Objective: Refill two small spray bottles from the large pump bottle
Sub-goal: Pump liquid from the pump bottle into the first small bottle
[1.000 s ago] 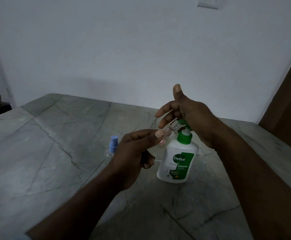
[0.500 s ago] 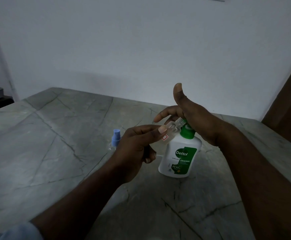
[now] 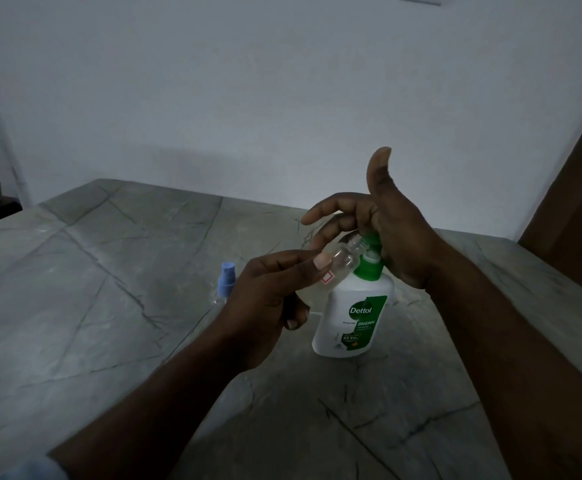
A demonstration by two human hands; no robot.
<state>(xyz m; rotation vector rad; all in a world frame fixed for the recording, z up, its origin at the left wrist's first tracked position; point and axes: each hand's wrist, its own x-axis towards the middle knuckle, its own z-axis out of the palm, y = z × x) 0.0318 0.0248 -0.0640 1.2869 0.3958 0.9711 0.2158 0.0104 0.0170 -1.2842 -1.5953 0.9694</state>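
The left hand (image 3: 272, 299) grips a small clear plastic spray bottle (image 3: 344, 260), thumb and fingers pinching its smooth cylindrical body. The bottle is tilted, and its open threaded neck points up and to the right, touching the green nozzle of the pump. A small white sticker with a red square border (image 3: 327, 278) sits on its lower part, just beside the left thumbnail; any writing on it is too small to read.

The right hand (image 3: 391, 237) rests palm-down on the green pump head of a large white plastic pump bottle (image 3: 355, 320), with the thumb raised and the fingers loosely straight, closed around nothing. The bottle stands upright between the two hands, rounded and glossy, with a green collar. Its green label reads "Dettol" and "ORIGINAL"; the smaller print is illegible.

To the left of the left hand a blue spray cap (image 3: 226, 280) stands upright, with something clear beneath it. Everything rests on a grey-green stone tabletop (image 3: 92, 306), matte and crossed by dark veins.
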